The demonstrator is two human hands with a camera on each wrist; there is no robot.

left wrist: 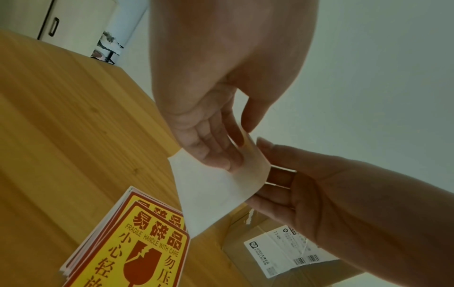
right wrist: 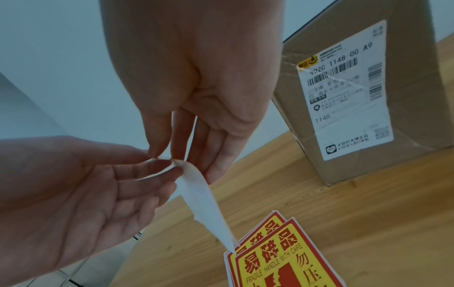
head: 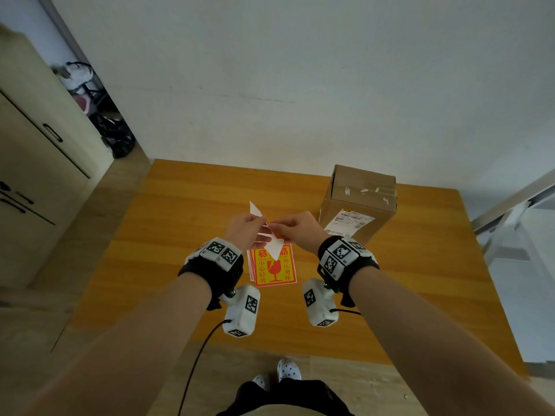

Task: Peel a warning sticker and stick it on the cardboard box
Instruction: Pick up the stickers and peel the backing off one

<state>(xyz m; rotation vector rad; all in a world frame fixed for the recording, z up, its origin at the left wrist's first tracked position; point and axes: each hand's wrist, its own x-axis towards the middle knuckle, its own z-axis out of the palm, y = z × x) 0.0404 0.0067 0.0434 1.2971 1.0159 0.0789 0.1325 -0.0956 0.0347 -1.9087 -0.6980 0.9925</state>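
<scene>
I've got both hands raised over the orange-brown wooden table (head: 186, 223), meeting just above a small stack of yellow-and-red fragile warning stickers (head: 273, 270) that lies flat near the table's middle. My left hand (head: 244, 231) sits at about nine o'clock from the meeting point, my right hand (head: 297, 229) at three o'clock. Between them is one sticker with its white backing side showing (left wrist: 211, 186), held in the air, not on the box. In the left wrist view the left fingers (left wrist: 216, 147) lie fairly straight against the white sheet with the thumb on the other side, so it's pinching it. In the right wrist view the right thumb and forefinger tips (right wrist: 157, 149) are pinching an edge of the sheet up top, a sliver of red showing there, while a white flap curls down towards the stack. I cannot tell how far the layers have separated. The tall brown cardboard box with a white shipping label (head: 360, 202) stands upright on the table at roughly two o'clock from my hands, near the pale wall (head: 300, 70), apart from the sticker and the stack. At ten o'clock stands a cream cabinet (head: 36, 139).
</scene>
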